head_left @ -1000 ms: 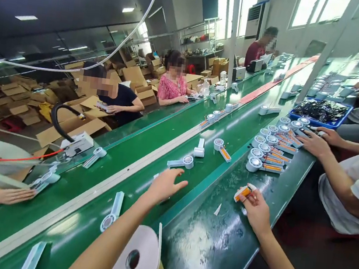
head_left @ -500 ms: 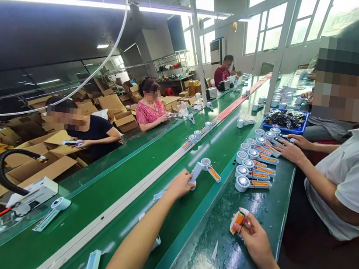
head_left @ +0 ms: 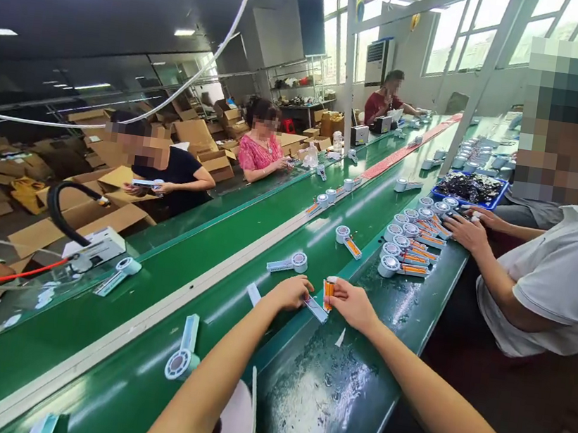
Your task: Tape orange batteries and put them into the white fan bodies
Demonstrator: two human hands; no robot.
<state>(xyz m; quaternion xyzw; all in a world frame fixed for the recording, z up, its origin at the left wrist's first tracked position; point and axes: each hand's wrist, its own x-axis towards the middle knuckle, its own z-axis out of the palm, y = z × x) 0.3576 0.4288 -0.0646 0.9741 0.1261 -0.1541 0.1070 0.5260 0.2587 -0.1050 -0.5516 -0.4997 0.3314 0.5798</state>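
Observation:
My left hand is closed on a light blue handheld fan shell, its handle pointing to the lower right over the belt's near edge. The shell's round head is hidden under my fingers. Between thumb and fingers, my right hand pinches an orange battery, held upright at the end of that handle. Both hands are close together; whether battery and shell touch, I cannot tell. Just beyond lie a fan shell and another with an orange battery in its handle, both on the green conveyor belt.
Rows of fan shells with batteries stand right of the belt, before a blue tray of small dark parts. A co-worker in a white shirt sits at right. A white reel is beneath my left forearm. Other people sit across the belt.
My left hand has lifted a fan shell off the belt and brought it nearer. My right hand has moved left with the battery, up to the shell. The view has shifted.

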